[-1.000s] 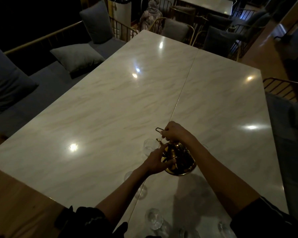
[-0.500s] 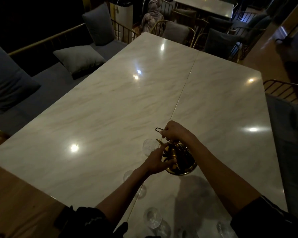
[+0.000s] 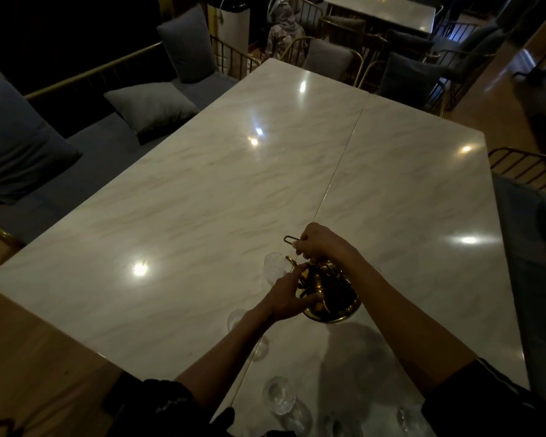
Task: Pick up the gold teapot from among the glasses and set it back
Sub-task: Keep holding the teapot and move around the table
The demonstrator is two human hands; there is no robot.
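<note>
The gold teapot (image 3: 330,296) hangs just above the white marble table (image 3: 202,216), tilted, its round base facing me. My right hand (image 3: 320,244) is closed on its thin wire handle at the top. Fingers of my left hand (image 3: 289,296) press against the pot's left side, by the spout. A clear glass (image 3: 273,266) stands just left of the spout. Another glass (image 3: 249,329) shows partly behind my left forearm. More glasses (image 3: 281,395) stand near the table's front edge.
A grey bench with cushions (image 3: 148,105) runs along the table's left side. Gold-framed chairs (image 3: 328,58) stand at the far end, and a person (image 3: 282,29) sits beyond them. A gold rail (image 3: 524,165) lies to the right. A wooden surface (image 3: 29,373) adjoins the front left.
Both hands and the teapot keep nearly the same pose. The view has tipped slightly, so the far chairs show more.
</note>
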